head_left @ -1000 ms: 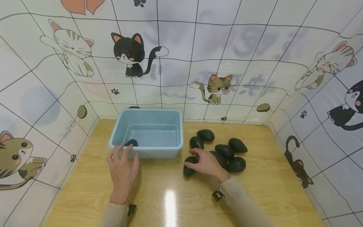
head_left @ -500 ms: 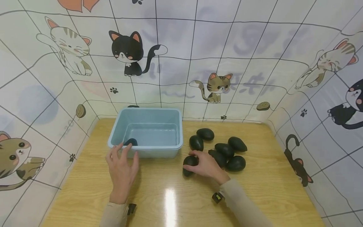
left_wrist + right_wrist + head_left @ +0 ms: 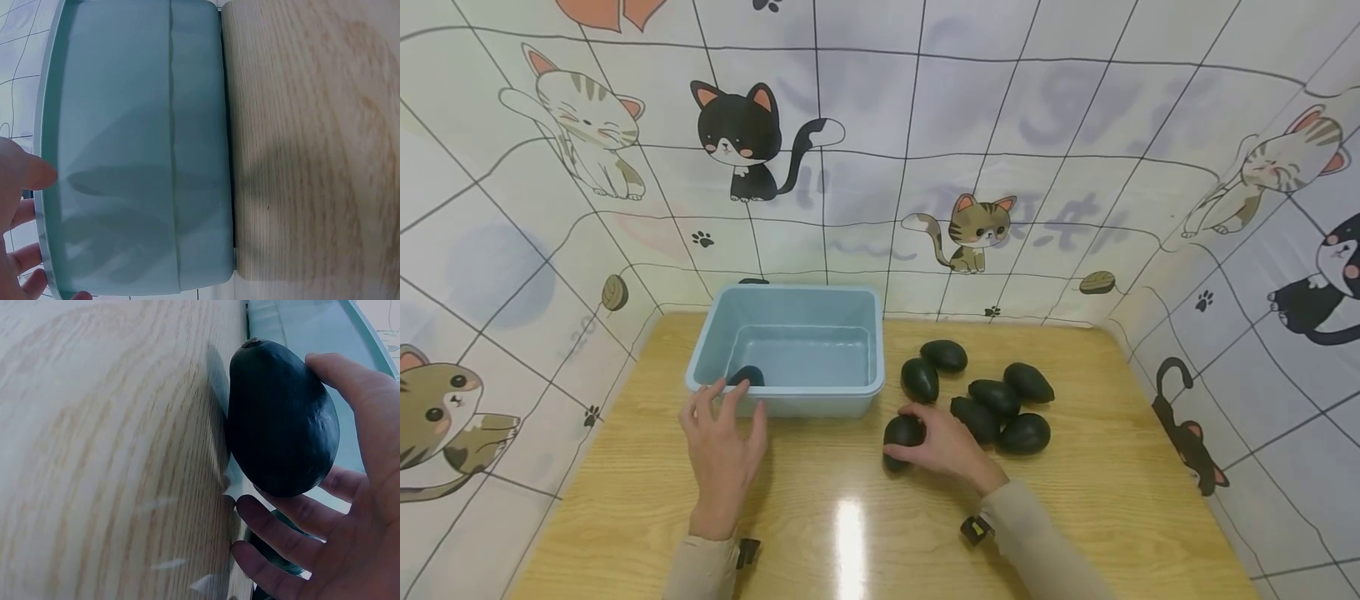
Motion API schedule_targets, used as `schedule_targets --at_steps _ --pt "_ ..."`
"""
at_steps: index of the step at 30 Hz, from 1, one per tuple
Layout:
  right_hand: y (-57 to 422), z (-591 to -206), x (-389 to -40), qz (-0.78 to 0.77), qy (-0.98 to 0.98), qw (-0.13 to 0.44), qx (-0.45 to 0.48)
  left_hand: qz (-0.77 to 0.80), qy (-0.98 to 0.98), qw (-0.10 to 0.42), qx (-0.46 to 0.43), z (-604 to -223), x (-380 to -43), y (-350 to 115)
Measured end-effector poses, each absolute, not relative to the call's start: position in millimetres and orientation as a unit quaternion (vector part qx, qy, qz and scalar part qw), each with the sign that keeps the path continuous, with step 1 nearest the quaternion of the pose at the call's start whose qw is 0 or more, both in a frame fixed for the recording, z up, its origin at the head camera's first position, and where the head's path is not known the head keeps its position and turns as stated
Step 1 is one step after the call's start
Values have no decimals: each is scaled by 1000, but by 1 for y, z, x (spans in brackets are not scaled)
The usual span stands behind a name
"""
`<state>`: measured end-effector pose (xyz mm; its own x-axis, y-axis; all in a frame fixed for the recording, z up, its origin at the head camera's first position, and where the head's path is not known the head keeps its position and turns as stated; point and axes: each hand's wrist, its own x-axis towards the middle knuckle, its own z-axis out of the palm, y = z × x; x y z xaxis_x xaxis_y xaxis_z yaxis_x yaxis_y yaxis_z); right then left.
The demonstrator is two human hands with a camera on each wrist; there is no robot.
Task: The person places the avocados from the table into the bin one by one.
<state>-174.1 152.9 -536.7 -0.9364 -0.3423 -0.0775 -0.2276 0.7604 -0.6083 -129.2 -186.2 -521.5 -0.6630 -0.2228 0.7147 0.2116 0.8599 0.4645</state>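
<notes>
My right hand (image 3: 951, 446) grips a dark green avocado (image 3: 902, 433) between thumb and fingers, in front of the other avocados. In the right wrist view this avocado (image 3: 281, 422) stands on end close to the wood, thumb on one side and fingers on the other. My left hand (image 3: 724, 454) has its loosely bent fingers at the front rim of a light blue plastic bin (image 3: 880, 379). The left wrist view shows the thumb (image 3: 39, 173) right at that rim. One avocado (image 3: 751, 376) lies in the bin's near left corner, partly hidden by the front wall.
Two avocados (image 3: 920, 380) lie right of the bin, and several more form a cluster (image 3: 995, 400) farther right on the wooden table (image 3: 820, 533). Walls covered in cat-print sheeting (image 3: 865, 192) close off the back and both sides.
The right hand has shifted slightly toward the person with its avocado, which has tipped more upright, away from the cluster. The left hand has stayed at the bin's rim.
</notes>
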Motion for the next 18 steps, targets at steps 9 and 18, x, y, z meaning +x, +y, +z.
schedule_targets --at_steps 9,18 --pt "153 -539 -173 -336 922 92 -170 -259 -878 403 -1 -522 -129 -188" --pt "152 -539 -172 -349 916 91 -175 -260 -875 409 -2 -523 -129 -187"
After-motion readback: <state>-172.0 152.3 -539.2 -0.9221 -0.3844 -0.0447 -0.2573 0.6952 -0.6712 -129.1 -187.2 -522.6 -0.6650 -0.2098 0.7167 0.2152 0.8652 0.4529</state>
